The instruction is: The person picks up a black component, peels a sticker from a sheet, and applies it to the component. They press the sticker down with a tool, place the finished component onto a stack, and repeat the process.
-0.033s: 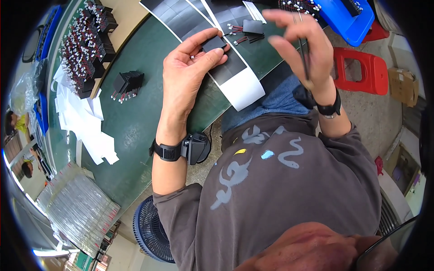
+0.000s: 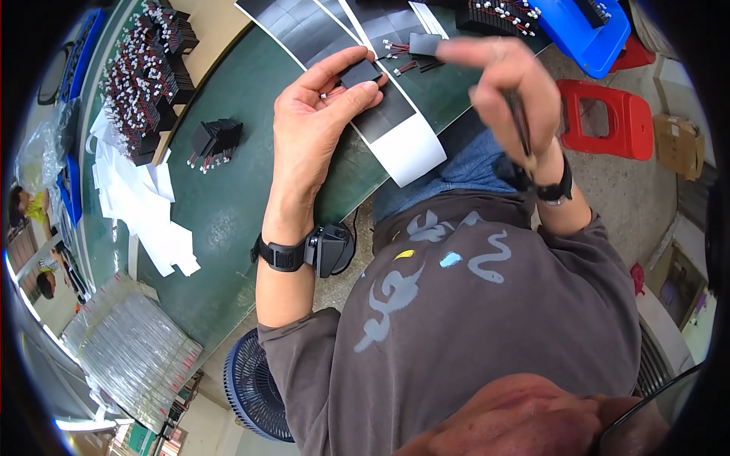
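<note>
My left hand (image 2: pixel 315 106) is closed on a small flat black block (image 2: pixel 359 74), gripped between thumb and fingers above a dark sheet strip. A bit of white connector shows near its palm. My right hand (image 2: pixel 521 91), smeared by motion, has a pair of dark tweezers (image 2: pixel 522 125) tucked in the palm, pointing back to the wrist. Its stretched index finger reaches next to another black block (image 2: pixel 424 44) with red and black wires and white plugs. Whether that finger touches the block I cannot tell. A dark sheet strip (image 2: pixel 391 114) with a white end (image 2: pixel 408 150) hangs over the table edge.
On the green table (image 2: pixel 228 228), a small stack of black blocks (image 2: pixel 216 140) stands at left. Beyond it are many wired blocks (image 2: pixel 144 83) and white paper scraps (image 2: pixel 144 205). A blue tray (image 2: pixel 589 45) and red stool (image 2: pixel 608 121) are at right, a fan (image 2: pixel 255 387) below.
My right hand has moved slightly down and right, and its index finger now points left at the wired block. The left hand stays still with its block.
</note>
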Motion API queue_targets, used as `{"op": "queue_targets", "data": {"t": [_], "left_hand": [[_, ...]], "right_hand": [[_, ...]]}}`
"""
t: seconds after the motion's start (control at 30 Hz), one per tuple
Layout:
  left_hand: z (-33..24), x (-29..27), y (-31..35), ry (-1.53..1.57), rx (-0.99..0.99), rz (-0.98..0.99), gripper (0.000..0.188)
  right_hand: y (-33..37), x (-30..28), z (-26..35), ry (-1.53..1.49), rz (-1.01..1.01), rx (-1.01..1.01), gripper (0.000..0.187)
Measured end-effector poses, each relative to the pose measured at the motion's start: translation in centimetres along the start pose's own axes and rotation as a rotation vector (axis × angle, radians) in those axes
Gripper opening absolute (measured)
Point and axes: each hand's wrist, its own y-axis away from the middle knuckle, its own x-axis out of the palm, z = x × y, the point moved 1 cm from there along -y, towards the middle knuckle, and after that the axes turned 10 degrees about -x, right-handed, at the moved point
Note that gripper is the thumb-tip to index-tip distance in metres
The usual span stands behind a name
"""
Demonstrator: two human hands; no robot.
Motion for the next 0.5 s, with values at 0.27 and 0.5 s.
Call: {"op": "queue_targets", "data": {"t": [0.27,0.5], "left_hand": [[0.5,0.2,0.0,-0.159,-0.068,0.117,0.043],[1.6,1.0,0.0,-0.156,-0.005,0.105,0.041]], "right_hand": [[4.3,0.3,2.0,-0.237,0.400,-0.125,0.033],[1.6,-0.3,1.4,-0.605,0.042,0.785,0.049]]}}
